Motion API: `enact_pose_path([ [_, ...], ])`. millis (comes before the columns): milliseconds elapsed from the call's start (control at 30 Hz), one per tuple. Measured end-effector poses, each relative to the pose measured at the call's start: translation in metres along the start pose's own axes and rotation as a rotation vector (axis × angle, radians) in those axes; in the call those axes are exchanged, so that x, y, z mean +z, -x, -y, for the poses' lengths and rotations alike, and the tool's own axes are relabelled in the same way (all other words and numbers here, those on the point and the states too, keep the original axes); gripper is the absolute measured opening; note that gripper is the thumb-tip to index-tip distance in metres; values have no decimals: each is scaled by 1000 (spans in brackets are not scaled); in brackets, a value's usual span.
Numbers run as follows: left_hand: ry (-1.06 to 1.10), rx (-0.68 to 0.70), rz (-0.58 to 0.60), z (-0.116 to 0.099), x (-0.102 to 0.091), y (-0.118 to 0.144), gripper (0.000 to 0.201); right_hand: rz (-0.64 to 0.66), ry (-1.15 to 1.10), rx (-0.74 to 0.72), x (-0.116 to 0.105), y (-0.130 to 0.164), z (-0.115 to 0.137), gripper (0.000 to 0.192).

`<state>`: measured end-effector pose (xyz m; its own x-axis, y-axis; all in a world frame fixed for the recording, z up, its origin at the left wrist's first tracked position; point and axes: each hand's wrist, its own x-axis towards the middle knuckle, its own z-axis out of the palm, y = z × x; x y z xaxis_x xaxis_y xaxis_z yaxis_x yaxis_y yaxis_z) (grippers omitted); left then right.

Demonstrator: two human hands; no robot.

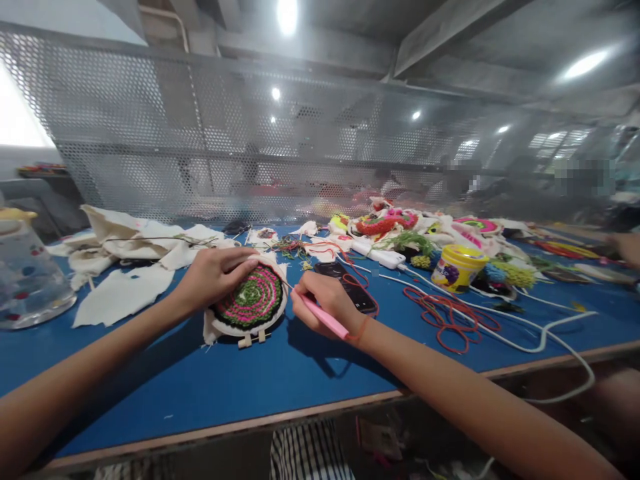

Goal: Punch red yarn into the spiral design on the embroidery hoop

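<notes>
My left hand (214,279) grips the upper left edge of a round embroidery hoop (250,299), thumb lying along the rim. The cloth in it bears looped rings of green, pink and black yarn, and the hoop's screw clamp faces the front edge. In my right hand (320,301) is a pink punch needle (327,320), its fingers closed around the handle. The thin metal tip points at the hoop's right side; whether it touches the cloth I cannot tell. Orange yarn (453,317) lies in loose loops to the right. A phone (357,290) lies behind my right hand.
White cloth pieces (123,293) and a clear plastic jug (33,273) are at the left. A yellow tub (457,268), a white power strip (377,253) with cables and heaped yarn work (390,223) occupy the right. Behind the blue table (200,393) stands a perforated metal screen (300,147).
</notes>
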<state>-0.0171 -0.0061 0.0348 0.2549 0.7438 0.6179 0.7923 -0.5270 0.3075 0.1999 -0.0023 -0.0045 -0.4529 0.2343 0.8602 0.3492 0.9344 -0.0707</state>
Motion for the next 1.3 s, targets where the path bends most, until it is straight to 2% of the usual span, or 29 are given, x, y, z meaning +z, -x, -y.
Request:
enact_pose_path([
  [133,4,-24,4,0,0,1,40,-4,3,1,-1,1,2,21],
  [367,31,-33,2,2,0,2,39,76,-39,16,-3,2,2,22],
  [533,63,-55,-19,0,0,4,40,133,-19,-25,9,-3,-10,19],
  [667,61,-25,-40,-5,-1,1,40,123,0,-39,17,-10,-17,20],
  [833,29,23,-44,-5,0,0,37,56,34,25,7,-4,-3,20],
  [1000,42,-37,-73,0,1,3,39,51,42,18,0,5,7,21],
  [1167,68,-59,-61,3,2,4,39,110,29,-4,8,4,-2,19],
  [1300,47,-88,-52,3,2,4,41,187,70,-82,20,0,-15,16],
])
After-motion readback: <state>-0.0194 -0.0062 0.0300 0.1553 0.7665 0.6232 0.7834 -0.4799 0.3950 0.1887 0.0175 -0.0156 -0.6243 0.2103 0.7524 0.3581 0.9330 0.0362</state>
